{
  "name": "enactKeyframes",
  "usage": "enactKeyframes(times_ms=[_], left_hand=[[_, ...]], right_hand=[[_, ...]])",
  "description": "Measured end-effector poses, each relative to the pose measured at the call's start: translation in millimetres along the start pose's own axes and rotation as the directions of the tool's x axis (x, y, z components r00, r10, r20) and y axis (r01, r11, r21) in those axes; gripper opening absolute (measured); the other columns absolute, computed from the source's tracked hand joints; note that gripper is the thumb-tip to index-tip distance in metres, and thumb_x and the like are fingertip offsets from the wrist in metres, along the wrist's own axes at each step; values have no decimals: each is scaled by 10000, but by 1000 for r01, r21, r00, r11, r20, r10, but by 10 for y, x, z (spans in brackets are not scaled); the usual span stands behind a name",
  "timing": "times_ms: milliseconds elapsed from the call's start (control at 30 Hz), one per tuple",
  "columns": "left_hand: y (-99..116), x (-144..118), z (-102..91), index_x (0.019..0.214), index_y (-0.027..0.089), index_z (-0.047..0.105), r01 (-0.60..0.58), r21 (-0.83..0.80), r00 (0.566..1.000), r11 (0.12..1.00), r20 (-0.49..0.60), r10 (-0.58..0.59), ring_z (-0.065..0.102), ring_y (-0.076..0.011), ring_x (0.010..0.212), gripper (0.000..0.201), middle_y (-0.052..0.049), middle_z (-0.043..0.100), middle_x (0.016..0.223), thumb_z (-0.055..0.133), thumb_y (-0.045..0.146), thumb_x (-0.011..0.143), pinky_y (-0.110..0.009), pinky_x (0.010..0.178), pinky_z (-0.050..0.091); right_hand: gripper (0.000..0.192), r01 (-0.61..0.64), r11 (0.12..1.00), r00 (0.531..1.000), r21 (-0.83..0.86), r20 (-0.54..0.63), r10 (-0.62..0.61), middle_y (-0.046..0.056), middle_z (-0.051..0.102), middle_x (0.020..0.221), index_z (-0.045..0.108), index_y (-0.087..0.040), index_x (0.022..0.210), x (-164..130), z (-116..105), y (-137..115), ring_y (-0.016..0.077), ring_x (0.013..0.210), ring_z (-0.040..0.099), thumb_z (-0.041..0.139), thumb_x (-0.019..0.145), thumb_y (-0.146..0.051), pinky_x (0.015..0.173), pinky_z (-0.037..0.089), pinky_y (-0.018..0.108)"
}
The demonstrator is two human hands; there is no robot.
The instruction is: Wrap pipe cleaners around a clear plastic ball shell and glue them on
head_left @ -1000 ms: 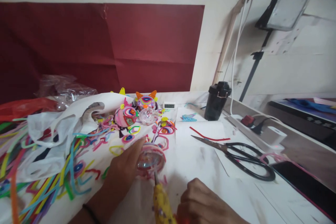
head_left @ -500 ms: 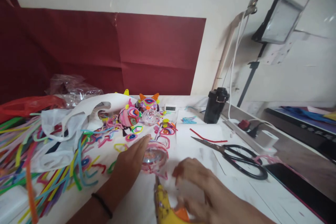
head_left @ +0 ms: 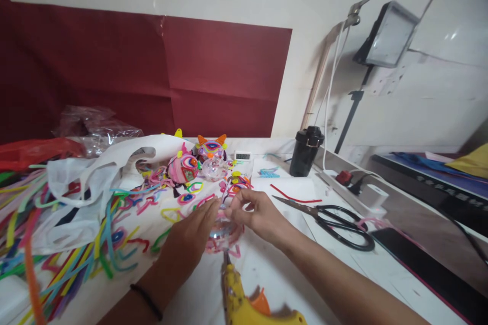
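Note:
A clear plastic ball (head_left: 221, 234), with pink fuzzy pipe cleaner around its rim, sits on the white table in front of me. My left hand (head_left: 192, 231) lies along its left side, fingers together and holding it; the thumb is hidden. At the ball's top edge, my right hand (head_left: 254, 213) has thumb and index finger pinched together. Whatever is between those fingertips is too small to make out. Just below the ball lies a yellow glue gun (head_left: 244, 297) with an orange trigger, its nozzle pointing at the ball, with neither hand on it.
Loose coloured pipe cleaners (head_left: 72, 269) spread at left beside a white bag (head_left: 72, 188). Decorated balls (head_left: 183, 166), a small timer (head_left: 243, 156) and a black bottle (head_left: 306, 152) stand behind. Black scissors (head_left: 335, 221), a phone (head_left: 419, 269) and a power strip (head_left: 348, 195) lie at right.
My right hand has left the glue gun, which now lies on the table, and moved up and left to the ball. The left hand stays on the ball. The view has shifted slightly.

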State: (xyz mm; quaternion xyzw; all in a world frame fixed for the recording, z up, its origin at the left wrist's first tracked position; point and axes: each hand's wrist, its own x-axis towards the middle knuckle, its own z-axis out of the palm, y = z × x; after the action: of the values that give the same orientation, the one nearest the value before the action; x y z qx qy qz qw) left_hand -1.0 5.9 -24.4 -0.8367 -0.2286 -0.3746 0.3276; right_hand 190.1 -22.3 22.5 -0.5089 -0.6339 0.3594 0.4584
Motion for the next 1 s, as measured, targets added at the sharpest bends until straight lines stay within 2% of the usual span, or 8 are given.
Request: enactKeyframes(times_ms=[133, 233, 433, 600, 700, 800, 900, 1000], left_hand=[[-1, -16, 11, 1461, 79, 263, 0, -12, 1000, 1000, 8, 0, 686, -203, 1024, 530, -155, 711, 1117, 346, 67, 937, -258, 820, 566], [0, -33, 29, 1466, 87, 255, 6, -2, 1000, 1000, 26, -6, 689, -197, 1015, 540, -147, 711, 1121, 344, 60, 934, -250, 804, 569], [9, -78, 77, 1388, 121, 384, 40, -25, 999, 999, 19, -40, 675, -189, 1047, 451, -133, 700, 1152, 342, 87, 940, -252, 832, 559], [-46, -206, 129, 1209, 213, 533, 119, -179, 985, 977, 146, -93, 653, -207, 1095, 299, -127, 626, 1286, 392, 194, 946, -265, 765, 573], [-100, -297, 161, 1183, 245, 562, 166, -210, 965, 964, 236, -115, 648, -219, 1103, 285, -110, 581, 1348, 449, 221, 922, -264, 697, 579], [-116, -307, 159, 1220, 250, 551, 187, -212, 955, 959, 268, -127, 644, -217, 1110, 317, -104, 579, 1352, 461, 245, 915, -273, 716, 579], [-88, -234, 124, 1289, 237, 502, 180, -220, 962, 959, 245, -124, 641, -213, 1116, 365, -100, 619, 1305, 424, 259, 933, -291, 791, 574], [-52, -157, 94, 1234, 232, 532, 111, -196, 984, 974, 162, -80, 658, -216, 1086, 313, -108, 657, 1248, 423, 274, 944, -298, 805, 574]], right_hand=[[248, -69, 984, 997, 166, 40, 64, -17, 591, 590, 577, -166, 629, 21, 26, 43, 115, 543, 492, 749, 642, -343, 552, 382, 252], [265, -91, 977, 996, 194, 41, 85, -22, 573, 580, 571, -159, 615, 27, 36, 48, 107, 537, 482, 763, 609, -342, 546, 378, 247], [283, -162, 957, 987, 240, 34, 158, -39, 553, 569, 579, -153, 620, 8, 25, 8, 98, 545, 475, 785, 557, -337, 557, 391, 241], [302, -186, 947, 983, 261, 41, 182, -41, 551, 561, 582, -149, 609, 7, 8, -16, 100, 553, 477, 799, 531, -344, 563, 389, 240], [314, -186, 945, 983, 269, 45, 181, -38, 555, 565, 584, -147, 605, 2, 3, -22, 101, 554, 477, 800, 530, -362, 566, 390, 244], [324, -184, 945, 983, 272, 45, 178, -40, 552, 557, 582, -149, 598, -3, 6, -21, 101, 550, 475, 807, 519, -370, 558, 391, 243], [303, -182, 945, 983, 270, 41, 178, -42, 552, 550, 585, -155, 597, -3, 11, -7, 102, 544, 474, 803, 531, -354, 547, 393, 241], [254, -170, 950, 985, 262, 41, 165, -39, 564, 557, 594, -160, 605, 2, 1, 12, 107, 544, 484, 785, 557, -320, 546, 401, 244]])
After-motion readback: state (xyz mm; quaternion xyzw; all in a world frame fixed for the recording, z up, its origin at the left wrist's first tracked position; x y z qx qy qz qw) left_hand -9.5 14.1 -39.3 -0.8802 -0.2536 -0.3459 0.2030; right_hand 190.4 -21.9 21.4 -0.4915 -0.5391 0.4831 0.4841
